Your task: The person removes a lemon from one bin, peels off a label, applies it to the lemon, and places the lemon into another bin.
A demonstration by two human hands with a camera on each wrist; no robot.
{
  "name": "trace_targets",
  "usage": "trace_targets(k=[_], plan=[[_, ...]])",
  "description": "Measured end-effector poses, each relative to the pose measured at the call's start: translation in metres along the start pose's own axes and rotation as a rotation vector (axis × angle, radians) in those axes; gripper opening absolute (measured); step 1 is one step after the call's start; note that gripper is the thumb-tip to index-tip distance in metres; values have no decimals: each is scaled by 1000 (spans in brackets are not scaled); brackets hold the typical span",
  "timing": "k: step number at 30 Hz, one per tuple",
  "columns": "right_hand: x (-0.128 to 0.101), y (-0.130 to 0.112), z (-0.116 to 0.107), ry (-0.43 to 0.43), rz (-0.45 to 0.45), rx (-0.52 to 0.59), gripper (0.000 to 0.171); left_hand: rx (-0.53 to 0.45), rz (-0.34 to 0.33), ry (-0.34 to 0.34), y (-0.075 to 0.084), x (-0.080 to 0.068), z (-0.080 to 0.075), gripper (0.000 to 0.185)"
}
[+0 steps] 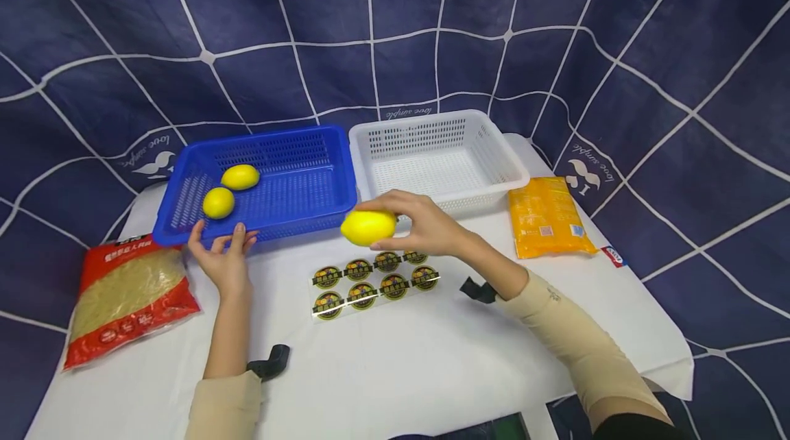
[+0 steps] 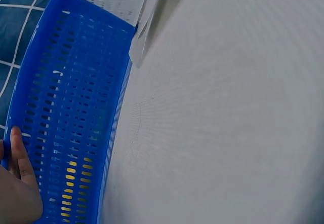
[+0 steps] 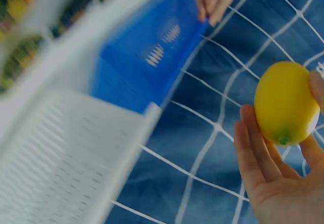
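We see 2 lemons in the blue basket; right hand fingers curl around a 3rd lemon, left hand fingers loosely touch the basket's rim.

The left hand is resting with fingers straight and spread, forearm reaching forward. The right hand is curling its fingers in a grip, arm stretching in from the right.

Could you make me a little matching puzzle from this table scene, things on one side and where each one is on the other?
Things:
1. lemon
2. blue basket
3. orange packet
4. sticker sheet

Places:
A. right of the white basket
B. held by the right hand
C. touched by the left hand
D. flat on the table, near the person

Pairs: 1-B, 2-C, 3-A, 4-D
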State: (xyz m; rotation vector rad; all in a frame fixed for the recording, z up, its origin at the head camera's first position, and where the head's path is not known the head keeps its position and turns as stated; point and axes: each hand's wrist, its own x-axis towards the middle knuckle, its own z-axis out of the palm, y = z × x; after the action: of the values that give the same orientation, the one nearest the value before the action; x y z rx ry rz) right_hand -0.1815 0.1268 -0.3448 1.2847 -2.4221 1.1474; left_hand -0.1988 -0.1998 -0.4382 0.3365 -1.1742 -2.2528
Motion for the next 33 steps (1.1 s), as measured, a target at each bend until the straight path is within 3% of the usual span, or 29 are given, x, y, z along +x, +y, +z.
trace_targets(k=[8, 13, 17, 25, 33], plan=[[-60, 9, 40, 1, 123, 28, 58, -35, 29, 14, -8, 7, 2, 68], [-83, 16, 66, -70, 151, 63, 58, -89, 85, 8, -11, 5, 4, 64], [-92, 20, 79, -116, 162, 99, 57, -114, 115, 12, -11, 2, 3, 63], [-102, 33, 93, -171, 179, 82, 56, -81, 97, 1, -13, -1, -1, 64], [-101, 37, 97, -188, 160, 40, 58, -72, 101, 11, -17, 7, -6, 66]])
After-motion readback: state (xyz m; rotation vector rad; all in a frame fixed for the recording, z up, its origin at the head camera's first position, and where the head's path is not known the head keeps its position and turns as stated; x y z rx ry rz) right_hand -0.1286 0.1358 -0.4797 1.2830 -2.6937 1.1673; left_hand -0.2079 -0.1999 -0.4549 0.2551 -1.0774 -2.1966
